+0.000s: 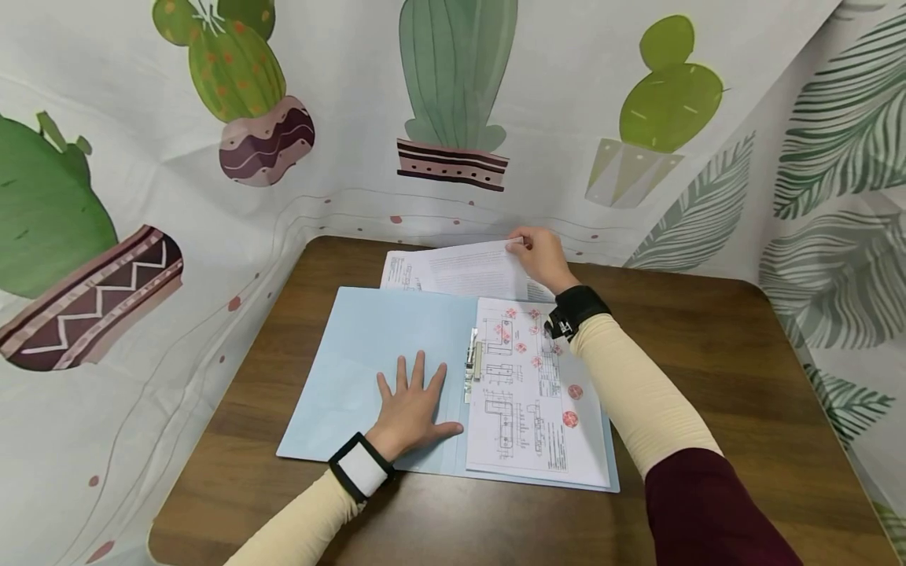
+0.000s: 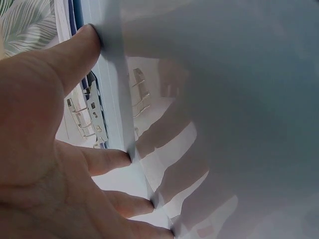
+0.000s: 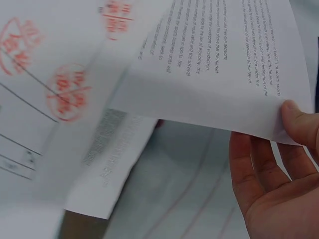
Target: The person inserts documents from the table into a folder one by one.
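A light blue folder (image 1: pixel 364 346) lies spread on the table, and my left hand (image 1: pixel 410 413) rests palm down on its left cover with the fingers apart. Technical drawings with red stamps (image 1: pixel 520 409) lie on the folder's right side, beside a metal lever clip (image 1: pixel 473 365). In the left wrist view the clip (image 2: pixel 94 112) shows beyond my thumb. Past the folder's top edge, my right hand (image 1: pixel 539 255) pinches the far right corner of a printed sheet of paper (image 1: pixel 470 271). Thumb above and fingers below, it holds that sheet (image 3: pixel 214 84) lifted in the right wrist view.
More paper (image 1: pixel 396 271) lies partly under the lifted sheet, behind the folder. The brown wooden table (image 1: pixel 708 354) extends to both sides. A white cloth with printed cacti (image 1: pixel 340 157) hangs behind its back edge.
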A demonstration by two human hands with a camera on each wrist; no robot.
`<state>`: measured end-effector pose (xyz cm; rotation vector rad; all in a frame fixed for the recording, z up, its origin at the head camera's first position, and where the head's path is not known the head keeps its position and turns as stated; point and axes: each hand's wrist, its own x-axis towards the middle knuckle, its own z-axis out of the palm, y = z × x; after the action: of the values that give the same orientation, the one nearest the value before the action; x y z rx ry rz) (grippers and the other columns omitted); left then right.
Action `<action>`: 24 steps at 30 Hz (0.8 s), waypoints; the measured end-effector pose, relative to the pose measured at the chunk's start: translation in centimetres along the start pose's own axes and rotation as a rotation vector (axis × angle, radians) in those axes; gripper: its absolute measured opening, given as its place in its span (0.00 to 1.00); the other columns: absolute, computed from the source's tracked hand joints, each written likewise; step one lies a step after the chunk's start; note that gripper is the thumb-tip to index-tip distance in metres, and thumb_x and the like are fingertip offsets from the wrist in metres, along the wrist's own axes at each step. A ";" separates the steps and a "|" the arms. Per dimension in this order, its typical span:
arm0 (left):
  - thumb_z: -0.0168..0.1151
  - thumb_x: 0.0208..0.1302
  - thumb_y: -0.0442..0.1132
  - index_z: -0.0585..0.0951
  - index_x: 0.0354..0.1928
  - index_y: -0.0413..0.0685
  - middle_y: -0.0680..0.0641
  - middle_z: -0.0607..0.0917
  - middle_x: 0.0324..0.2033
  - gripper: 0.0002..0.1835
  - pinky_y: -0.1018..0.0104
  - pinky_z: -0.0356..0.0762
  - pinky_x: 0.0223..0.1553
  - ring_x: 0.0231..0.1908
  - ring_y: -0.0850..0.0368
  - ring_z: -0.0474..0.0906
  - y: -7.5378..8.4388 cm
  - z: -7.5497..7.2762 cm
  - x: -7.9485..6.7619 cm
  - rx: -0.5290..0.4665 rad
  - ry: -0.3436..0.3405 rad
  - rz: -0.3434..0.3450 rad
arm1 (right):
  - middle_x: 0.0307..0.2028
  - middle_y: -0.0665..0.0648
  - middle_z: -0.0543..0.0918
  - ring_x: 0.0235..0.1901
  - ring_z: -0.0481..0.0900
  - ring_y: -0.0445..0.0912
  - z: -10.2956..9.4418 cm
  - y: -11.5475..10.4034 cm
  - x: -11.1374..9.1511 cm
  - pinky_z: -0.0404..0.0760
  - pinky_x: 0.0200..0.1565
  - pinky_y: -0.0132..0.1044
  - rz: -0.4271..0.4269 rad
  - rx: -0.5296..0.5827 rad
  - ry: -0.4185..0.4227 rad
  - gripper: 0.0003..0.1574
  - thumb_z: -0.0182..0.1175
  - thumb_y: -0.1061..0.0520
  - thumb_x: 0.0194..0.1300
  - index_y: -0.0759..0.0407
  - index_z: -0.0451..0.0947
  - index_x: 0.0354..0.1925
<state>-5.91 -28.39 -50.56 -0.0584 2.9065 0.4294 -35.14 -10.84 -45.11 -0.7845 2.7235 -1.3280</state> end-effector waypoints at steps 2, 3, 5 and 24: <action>0.73 0.52 0.70 0.65 0.78 0.46 0.28 0.51 0.78 0.57 0.15 0.39 0.62 0.74 0.19 0.41 0.0 0.1 0.0 -0.002 0.000 -0.002 | 0.39 0.62 0.83 0.38 0.75 0.53 -0.2 -0.4 0.1 0.71 0.41 0.43 -0.022 -0.001 0.014 0.10 0.63 0.61 0.73 0.63 0.87 0.49; 0.73 0.52 0.70 0.65 0.78 0.46 0.28 0.51 0.78 0.57 0.15 0.39 0.62 0.74 0.19 0.41 -0.1 0.1 0.0 -0.002 0.000 -0.003 | 0.38 0.62 0.82 0.37 0.74 0.53 -0.3 -0.6 0.2 0.70 0.40 0.43 -0.035 0.000 0.019 0.10 0.63 0.61 0.73 0.63 0.87 0.49; 0.74 0.52 0.70 0.65 0.78 0.45 0.28 0.51 0.78 0.57 0.15 0.40 0.62 0.74 0.18 0.41 -0.1 0.2 0.0 -0.002 0.002 -0.001 | 0.37 0.62 0.81 0.35 0.74 0.53 -0.6 -1.0 0.2 0.70 0.39 0.42 -0.054 0.003 0.031 0.09 0.63 0.62 0.73 0.63 0.87 0.48; 0.74 0.51 0.69 0.66 0.77 0.45 0.27 0.52 0.77 0.57 0.15 0.40 0.62 0.74 0.18 0.42 0.0 0.1 0.0 -0.006 0.006 0.011 | 0.44 0.63 0.89 0.42 0.86 0.55 -5.9 -4.4 0.5 0.82 0.47 0.47 -0.246 -0.002 0.192 0.07 0.65 0.62 0.71 0.64 0.87 0.44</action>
<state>-5.89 -28.32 -50.69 -0.0450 2.9128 0.4405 -34.99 -9.05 -37.96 -1.0763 2.8470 -1.5188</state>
